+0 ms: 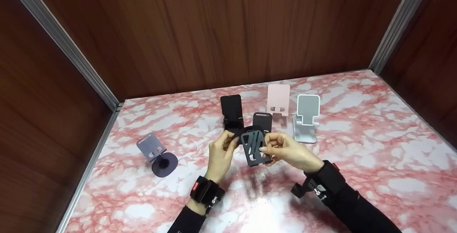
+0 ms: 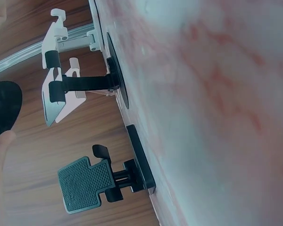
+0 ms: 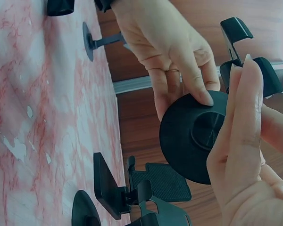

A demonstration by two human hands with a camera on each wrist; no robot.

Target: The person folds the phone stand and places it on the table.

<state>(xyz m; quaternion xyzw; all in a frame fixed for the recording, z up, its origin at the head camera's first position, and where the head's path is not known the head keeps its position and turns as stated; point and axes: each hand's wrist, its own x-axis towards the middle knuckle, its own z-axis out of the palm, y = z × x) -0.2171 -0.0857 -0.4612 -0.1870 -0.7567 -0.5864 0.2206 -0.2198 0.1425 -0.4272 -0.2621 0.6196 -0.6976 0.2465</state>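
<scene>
Both hands hold up a dark grey phone stand (image 1: 254,156) with a slotted plate and a round base. My left hand (image 1: 218,156) pinches the edge of its black disc base (image 3: 184,141) between thumb and fingers. On the other side, my right hand (image 1: 292,152) grips the slotted plate near its edge, thumb on the front. In the right wrist view the plate's bent lip (image 3: 238,29) shows beyond the right fingers. The left wrist view catches only the disc base (image 2: 7,106) and a bit of left thumb at its edge.
Behind the hands stand a black phone stand (image 1: 232,106), a second dark one (image 1: 262,118), a pink one (image 1: 278,95) and a white one (image 1: 308,110). A purple stand (image 1: 165,165) is off to the left. Wood-grain panels (image 1: 228,36) enclose the marbled table (image 1: 375,147).
</scene>
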